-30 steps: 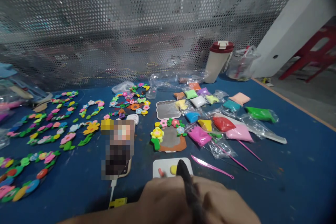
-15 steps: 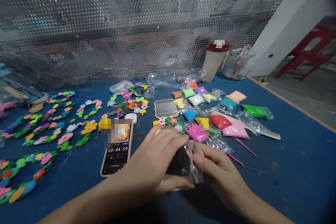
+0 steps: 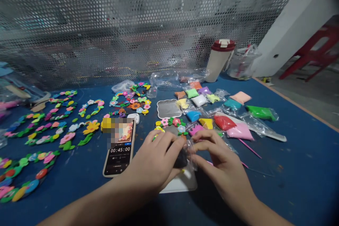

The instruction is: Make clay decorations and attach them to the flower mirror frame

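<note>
The left hand (image 3: 155, 160) grips the black bag (image 3: 181, 159) between thumb and fingers, above the white tray (image 3: 182, 183). The right hand (image 3: 225, 162) pinches the clear end of the bag between thumb and fingertips. The floral frame (image 3: 164, 122) lies beyond the tray, partly covered by the left hand; the mesh panel (image 3: 169, 108) lies farther beyond. The phone (image 3: 116, 164) is left of the tray. Colored packets (image 3: 224, 122) lie beyond and to the right of the tray.
</note>
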{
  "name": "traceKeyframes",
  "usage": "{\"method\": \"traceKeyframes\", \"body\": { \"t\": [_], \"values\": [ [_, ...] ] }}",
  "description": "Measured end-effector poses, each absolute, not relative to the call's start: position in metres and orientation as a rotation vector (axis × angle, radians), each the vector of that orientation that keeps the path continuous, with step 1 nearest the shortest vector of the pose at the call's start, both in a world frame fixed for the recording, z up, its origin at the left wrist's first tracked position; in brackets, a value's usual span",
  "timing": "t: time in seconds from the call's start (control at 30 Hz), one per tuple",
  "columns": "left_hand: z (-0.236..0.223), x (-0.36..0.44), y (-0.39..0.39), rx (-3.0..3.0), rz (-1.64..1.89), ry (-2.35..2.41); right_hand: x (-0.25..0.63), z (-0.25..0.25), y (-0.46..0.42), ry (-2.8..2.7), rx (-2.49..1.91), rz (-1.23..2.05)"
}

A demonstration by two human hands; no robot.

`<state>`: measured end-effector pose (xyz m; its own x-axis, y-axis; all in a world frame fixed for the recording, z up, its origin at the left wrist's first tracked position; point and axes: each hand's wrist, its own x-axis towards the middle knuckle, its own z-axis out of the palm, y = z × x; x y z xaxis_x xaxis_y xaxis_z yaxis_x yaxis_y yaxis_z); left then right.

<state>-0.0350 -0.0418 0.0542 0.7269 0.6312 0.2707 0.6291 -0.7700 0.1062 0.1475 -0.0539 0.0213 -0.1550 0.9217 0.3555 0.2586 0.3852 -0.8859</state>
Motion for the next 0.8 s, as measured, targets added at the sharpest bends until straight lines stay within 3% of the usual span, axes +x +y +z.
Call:
{"method": "traceKeyframes", "body": {
  "t": [0.8],
  "values": [
    [0.0594, -0.0382, -0.0427, 2.938, 0.475, 1.134, 0.1461, 0.0183, -0.0546, -1.647, -0.983, 0.829]
  ]
}}
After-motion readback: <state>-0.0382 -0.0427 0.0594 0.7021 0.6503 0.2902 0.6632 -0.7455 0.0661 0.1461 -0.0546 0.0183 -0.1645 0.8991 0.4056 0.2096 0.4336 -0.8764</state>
